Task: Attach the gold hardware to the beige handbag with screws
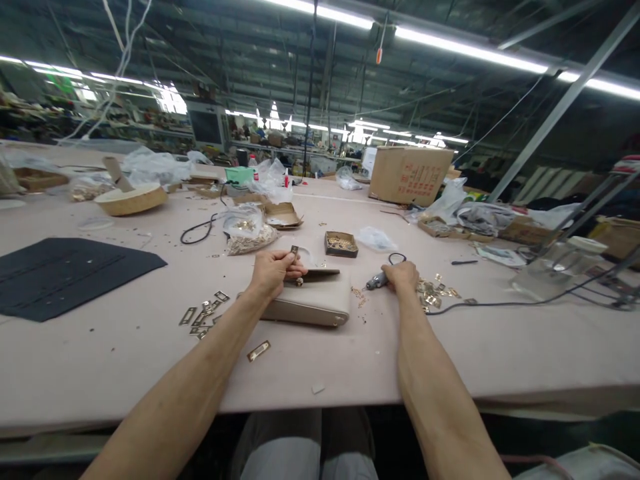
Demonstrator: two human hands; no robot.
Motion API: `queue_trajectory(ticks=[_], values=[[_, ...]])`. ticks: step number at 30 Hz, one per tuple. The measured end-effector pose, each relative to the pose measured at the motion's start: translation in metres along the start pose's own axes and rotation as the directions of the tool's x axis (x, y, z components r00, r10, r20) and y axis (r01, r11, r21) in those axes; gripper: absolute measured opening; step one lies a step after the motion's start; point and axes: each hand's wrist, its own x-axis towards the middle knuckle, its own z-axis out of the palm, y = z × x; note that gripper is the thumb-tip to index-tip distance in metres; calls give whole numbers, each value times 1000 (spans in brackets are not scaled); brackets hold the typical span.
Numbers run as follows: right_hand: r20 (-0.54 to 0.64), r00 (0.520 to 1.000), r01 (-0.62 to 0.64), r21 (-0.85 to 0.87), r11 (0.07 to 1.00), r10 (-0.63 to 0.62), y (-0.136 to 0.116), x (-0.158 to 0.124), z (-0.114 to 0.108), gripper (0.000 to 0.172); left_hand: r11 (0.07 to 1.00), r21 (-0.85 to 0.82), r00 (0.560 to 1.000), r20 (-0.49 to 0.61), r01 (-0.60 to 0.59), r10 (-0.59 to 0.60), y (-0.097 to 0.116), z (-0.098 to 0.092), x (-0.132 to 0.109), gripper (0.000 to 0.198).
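Observation:
My left hand (pixel 273 272) is closed, pinching a small metal plate (pixel 295 251) between thumb and fingers. It hangs over a beige handbag (pixel 313 303) that lies on the table, close to the bag's raised flap (pixel 323 272). To the right of the bag, my right hand (pixel 403 275) wraps round a grey electric screwdriver (pixel 376 281), its tip pointing left toward tiny gold screws (pixel 359 297). Loose metal plates (pixel 203 317) lie left of the bag, and one more plate (pixel 259 351) rests in front of it. Gold fittings (pixel 436 293) are heaped beside my right hand.
Behind the bag stand a small box of gold pieces (pixel 341 244) and a plastic bag of parts (pixel 250 237). A black sheet (pixel 75 275) covers the left side. A cable (pixel 480 305) runs right past a clear jar (pixel 565 270). A large carton (pixel 410 175) sits at the back.

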Motion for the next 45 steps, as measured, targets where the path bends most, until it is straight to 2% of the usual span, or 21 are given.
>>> queue_trajectory(ticks=[5, 11, 18, 20, 22, 24, 26, 31, 37, 41, 43, 45], values=[[38, 995, -99, 331, 939, 91, 5, 11, 8, 32, 1000, 12, 1000, -4, 3, -3, 0, 0, 0, 13], [3, 991, -88, 749, 657, 130, 1, 22, 16, 25, 999, 35, 1000, 9, 5, -6, -2, -1, 1, 15], [65, 997, -78, 934, 349, 50, 0, 23, 2, 26, 999, 46, 1000, 3, 4, -4, 1, 1, -1, 12], [127, 992, -122, 966, 226, -8, -1, 21, -1, 25, 999, 41, 1000, 3, 7, -7, 2, 2, -2, 10], [241, 970, -235, 962, 137, -30, -3, 19, -2, 22, 999, 35, 1000, 8, 8, -9, 3, 2, -2, 8], [357, 934, -355, 926, 131, 7, -6, 18, -1, 16, 999, 33, 1000, 10, 12, -12, 2, 2, -2, 8], [410, 911, -412, 899, 150, 48, -8, 19, -1, 14, 999, 33, 1000, 3, 14, -14, 1, 1, -1, 9], [320, 947, -318, 940, 128, 5, -10, 24, -5, 14, 999, 49, 1000, 23, -1, 0, -2, 0, 1, 11], [290, 957, -282, 946, 160, -28, -12, 17, 0, 22, 999, 52, 1000, 9, 8, -9, -2, 1, 2, 10], [202, 978, -190, 968, 164, -60, -16, 12, 4, 31, 999, 49, 1000, 30, -1, 0, -3, -1, 2, 10], [152, 987, -139, 970, 197, -53, -16, 11, 5, 38, 999, 46, 999, 33, -12, 11, -4, -1, 2, 10], [191, 978, -171, 961, 216, -78, -16, 11, 4, 40, 999, 48, 999, 28, -17, 16, -4, -1, 2, 10]])
